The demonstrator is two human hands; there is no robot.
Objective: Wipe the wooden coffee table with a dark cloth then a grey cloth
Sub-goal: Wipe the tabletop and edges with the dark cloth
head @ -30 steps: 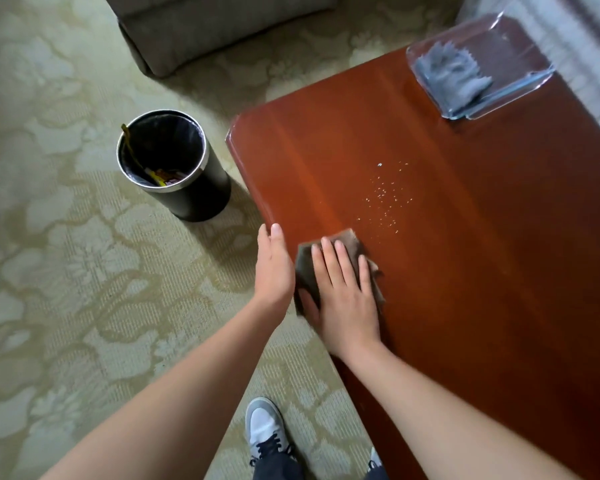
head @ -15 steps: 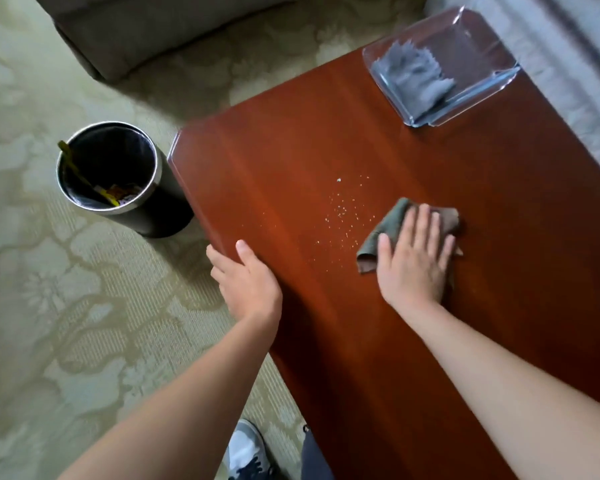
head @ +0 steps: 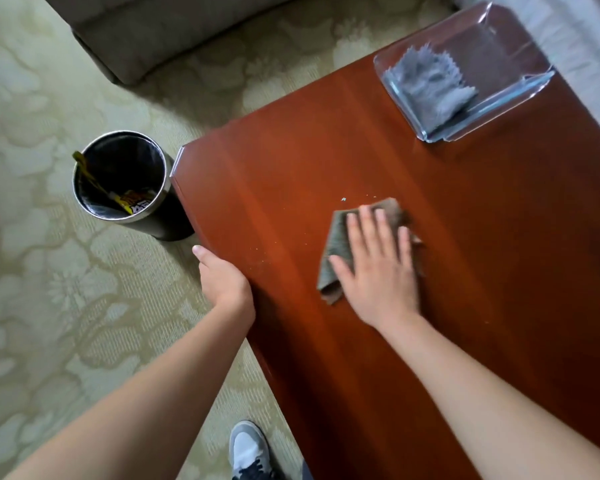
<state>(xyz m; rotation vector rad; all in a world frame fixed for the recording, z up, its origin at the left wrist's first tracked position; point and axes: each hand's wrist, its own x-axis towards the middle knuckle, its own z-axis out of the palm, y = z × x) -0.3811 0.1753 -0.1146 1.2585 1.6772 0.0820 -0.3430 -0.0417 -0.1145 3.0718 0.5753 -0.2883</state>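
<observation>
My right hand [head: 378, 268] lies flat with spread fingers on the dark cloth [head: 338, 251], pressing it onto the reddish wooden coffee table [head: 499, 271] near the table's middle. A few pale crumbs [head: 343, 199] lie just beyond the cloth's far edge, and faint specks dot the wood to its left. My left hand [head: 222, 282] is cupped against the table's left edge, thumb pointing away from me, holding nothing I can see. The grey cloth [head: 426, 88] lies crumpled in a clear tray [head: 520, 91] at the table's far right corner.
A black round bin [head: 125, 188] with wrappers inside stands on the patterned carpet just left of the table's corner. A grey sofa base [head: 160, 32] sits beyond it. My shoe [head: 248, 448] is on the carpet near the table's left edge.
My right hand slid the dark cloth from the table's left edge out to the right, then back left over the crumbs, most of which are now covered. My left hand stays at the edge.
</observation>
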